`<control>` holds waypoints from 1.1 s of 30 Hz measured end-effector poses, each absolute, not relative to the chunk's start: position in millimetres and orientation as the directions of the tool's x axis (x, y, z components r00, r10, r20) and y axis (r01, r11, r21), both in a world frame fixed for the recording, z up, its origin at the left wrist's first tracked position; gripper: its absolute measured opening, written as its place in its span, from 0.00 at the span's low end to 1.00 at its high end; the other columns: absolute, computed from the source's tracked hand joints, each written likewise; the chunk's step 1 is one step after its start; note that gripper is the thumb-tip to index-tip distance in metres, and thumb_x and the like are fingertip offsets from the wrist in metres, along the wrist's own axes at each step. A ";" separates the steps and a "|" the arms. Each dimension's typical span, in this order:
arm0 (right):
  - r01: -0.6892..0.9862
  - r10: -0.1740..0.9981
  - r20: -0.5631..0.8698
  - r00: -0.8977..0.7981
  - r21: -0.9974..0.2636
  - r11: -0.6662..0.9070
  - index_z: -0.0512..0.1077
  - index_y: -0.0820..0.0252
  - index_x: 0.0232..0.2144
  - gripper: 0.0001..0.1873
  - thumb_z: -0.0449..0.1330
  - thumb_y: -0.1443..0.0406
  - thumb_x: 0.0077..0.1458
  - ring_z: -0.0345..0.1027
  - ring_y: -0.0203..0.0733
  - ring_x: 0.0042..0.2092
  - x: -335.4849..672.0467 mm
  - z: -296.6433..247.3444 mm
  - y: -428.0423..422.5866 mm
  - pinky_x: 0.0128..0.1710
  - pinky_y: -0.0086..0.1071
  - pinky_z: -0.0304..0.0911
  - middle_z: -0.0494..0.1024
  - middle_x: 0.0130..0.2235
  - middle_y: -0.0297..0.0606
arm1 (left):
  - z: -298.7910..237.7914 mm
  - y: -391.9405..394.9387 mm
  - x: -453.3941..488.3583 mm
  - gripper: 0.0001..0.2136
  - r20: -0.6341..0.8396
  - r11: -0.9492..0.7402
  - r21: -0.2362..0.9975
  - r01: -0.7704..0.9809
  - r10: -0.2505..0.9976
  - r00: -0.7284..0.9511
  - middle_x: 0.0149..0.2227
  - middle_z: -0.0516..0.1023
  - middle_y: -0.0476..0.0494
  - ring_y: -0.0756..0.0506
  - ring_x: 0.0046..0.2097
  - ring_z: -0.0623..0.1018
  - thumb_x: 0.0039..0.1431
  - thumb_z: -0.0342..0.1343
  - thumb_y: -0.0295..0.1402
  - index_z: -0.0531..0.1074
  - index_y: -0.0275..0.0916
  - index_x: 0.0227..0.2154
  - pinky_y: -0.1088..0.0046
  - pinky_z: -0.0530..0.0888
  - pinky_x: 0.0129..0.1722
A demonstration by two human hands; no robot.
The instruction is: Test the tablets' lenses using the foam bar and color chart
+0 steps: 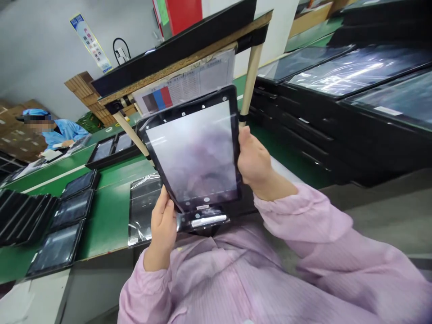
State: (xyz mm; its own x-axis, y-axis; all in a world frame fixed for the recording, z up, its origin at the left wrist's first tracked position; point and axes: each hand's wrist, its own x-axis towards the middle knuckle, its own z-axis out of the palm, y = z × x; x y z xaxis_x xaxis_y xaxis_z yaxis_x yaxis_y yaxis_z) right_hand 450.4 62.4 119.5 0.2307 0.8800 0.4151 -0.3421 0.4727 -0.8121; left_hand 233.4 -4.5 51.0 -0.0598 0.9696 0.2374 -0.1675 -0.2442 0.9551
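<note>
Green counter (111,211) in front of you, black trays (354,90) stacked to your right. Tablet (195,153) is held up off the counter, tilted, with its lit screen facing you. Your right hand (253,159) has its fingers closed round the tablet's right edge. Your left hand (164,220) has its fingers gripping the lower-left corner.

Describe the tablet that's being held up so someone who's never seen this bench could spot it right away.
Start at the long green bench. Above its near edge, the left hand and right hand hold up one tablet. Unlike the dark tablets lying flat, its screen is lit pale grey.
</note>
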 end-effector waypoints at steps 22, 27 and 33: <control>-0.179 0.901 0.417 0.116 -0.884 0.432 0.71 0.49 0.42 0.33 0.47 0.32 0.57 0.58 0.49 0.67 440.6 119.3 76.9 0.63 0.49 0.64 0.78 0.51 0.31 | 49.5 0.5 270.8 0.59 0.497 -0.241 0.706 0.666 0.838 -0.224 0.71 0.44 0.14 0.26 0.73 0.45 0.44 0.72 0.46 0.39 0.30 0.69 0.42 0.52 0.69; -0.301 0.897 0.437 0.061 -0.849 0.434 0.72 0.51 0.42 0.28 0.52 0.37 0.59 0.61 0.48 0.65 441.7 116.8 78.9 0.64 0.48 0.62 0.78 0.52 0.31 | 48.2 -0.5 266.1 0.60 0.500 -0.252 0.723 0.643 0.833 -0.235 0.71 0.47 0.16 0.26 0.72 0.49 0.42 0.72 0.49 0.41 0.31 0.69 0.42 0.54 0.68; -0.321 0.905 0.394 0.159 -0.847 0.424 0.72 0.51 0.54 0.33 0.49 0.38 0.62 0.60 0.48 0.66 442.3 114.5 66.5 0.66 0.46 0.62 0.74 0.58 0.35 | 52.0 -1.8 240.5 0.28 0.454 -0.435 0.891 0.132 0.860 -0.232 0.64 0.68 0.34 0.38 0.64 0.70 0.64 0.55 0.48 0.62 0.43 0.64 0.59 0.66 0.64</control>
